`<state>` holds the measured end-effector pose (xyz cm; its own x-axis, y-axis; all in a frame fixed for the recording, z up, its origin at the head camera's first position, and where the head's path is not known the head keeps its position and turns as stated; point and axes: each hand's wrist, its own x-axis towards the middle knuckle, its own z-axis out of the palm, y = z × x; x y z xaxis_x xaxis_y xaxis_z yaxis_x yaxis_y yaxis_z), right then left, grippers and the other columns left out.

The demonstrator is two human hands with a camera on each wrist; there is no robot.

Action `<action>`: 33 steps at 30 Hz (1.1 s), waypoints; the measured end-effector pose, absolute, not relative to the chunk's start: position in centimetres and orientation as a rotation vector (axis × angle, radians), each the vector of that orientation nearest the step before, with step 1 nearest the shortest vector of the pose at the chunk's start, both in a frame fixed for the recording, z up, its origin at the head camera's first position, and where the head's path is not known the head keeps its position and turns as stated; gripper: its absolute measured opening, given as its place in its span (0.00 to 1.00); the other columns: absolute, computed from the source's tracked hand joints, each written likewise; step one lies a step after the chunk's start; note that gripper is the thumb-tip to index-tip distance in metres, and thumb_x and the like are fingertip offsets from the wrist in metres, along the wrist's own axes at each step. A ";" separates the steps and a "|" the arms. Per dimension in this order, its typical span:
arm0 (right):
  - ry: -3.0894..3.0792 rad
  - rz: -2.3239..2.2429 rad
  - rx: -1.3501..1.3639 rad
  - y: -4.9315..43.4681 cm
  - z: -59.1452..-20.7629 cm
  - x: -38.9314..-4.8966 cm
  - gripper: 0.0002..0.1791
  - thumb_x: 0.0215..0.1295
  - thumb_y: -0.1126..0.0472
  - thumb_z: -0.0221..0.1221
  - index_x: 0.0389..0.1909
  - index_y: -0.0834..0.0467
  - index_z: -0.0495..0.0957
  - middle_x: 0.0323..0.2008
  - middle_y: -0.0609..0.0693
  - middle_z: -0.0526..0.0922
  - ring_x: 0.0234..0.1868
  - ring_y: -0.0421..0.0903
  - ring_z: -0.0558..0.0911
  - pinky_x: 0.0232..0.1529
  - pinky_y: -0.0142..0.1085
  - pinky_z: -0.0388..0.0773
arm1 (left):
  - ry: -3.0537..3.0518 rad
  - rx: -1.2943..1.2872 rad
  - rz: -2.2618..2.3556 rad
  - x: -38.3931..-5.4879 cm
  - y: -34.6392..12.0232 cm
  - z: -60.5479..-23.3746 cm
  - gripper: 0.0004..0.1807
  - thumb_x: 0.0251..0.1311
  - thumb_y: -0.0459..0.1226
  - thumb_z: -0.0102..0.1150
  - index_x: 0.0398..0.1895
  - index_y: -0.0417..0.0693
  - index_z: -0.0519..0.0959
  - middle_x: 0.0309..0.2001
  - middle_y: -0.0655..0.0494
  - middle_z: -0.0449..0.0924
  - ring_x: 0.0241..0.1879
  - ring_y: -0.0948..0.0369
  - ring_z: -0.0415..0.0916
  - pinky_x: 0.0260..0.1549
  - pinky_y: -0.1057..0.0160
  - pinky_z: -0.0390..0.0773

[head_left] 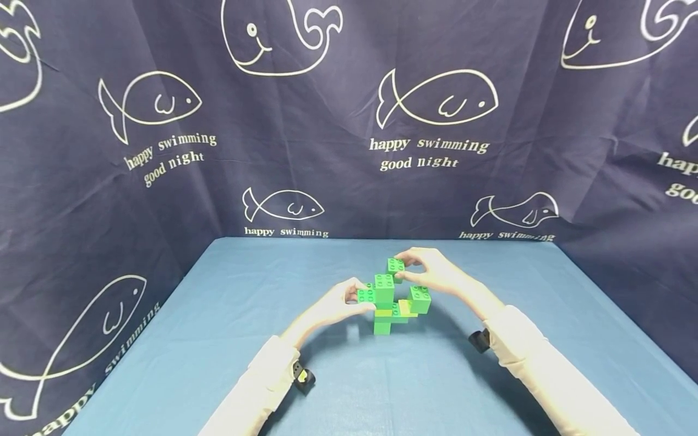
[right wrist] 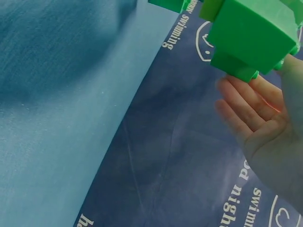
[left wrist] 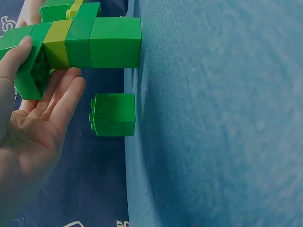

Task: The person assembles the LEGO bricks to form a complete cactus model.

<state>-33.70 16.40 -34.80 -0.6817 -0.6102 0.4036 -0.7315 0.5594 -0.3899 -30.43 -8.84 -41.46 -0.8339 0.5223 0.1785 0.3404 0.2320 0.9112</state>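
Note:
A built model of green and lime-yellow toy building bricks (head_left: 384, 289) stands in the middle of the table. My left hand (head_left: 340, 301) grips its left side, with the thumb (left wrist: 19, 56) across the front and the fingers beneath. On the model's far side, my right hand (head_left: 431, 269) pinches a green brick (head_left: 395, 265) between thumb and fingers. A larger-looking green brick (right wrist: 253, 35) at the model's right end partly covers those fingers in the right wrist view. In the left wrist view, another green brick (left wrist: 113, 115) shows below the left fingers, apart from the near column.
A blue cloth (head_left: 229, 339) covers the table. Dark blue curtains (head_left: 349, 151) with white fish drawings and lettering hang behind it and along both sides. Black cameras sit on the left wrist (head_left: 303, 378) and right wrist (head_left: 480, 340), near the pale sleeves.

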 end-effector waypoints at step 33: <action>-2.471 0.897 1.087 15.9 -31.0 -31.5 0.18 0.58 0.59 0.64 0.49 0.59 0.76 0.45 0.52 0.82 0.45 0.47 0.81 0.50 0.43 0.78 | 2.342 0.839 1.644 -28.4 -8.9 -38.8 0.12 0.57 0.30 0.61 0.41 0.36 0.70 0.35 0.52 0.80 0.35 0.70 0.77 0.39 0.71 0.77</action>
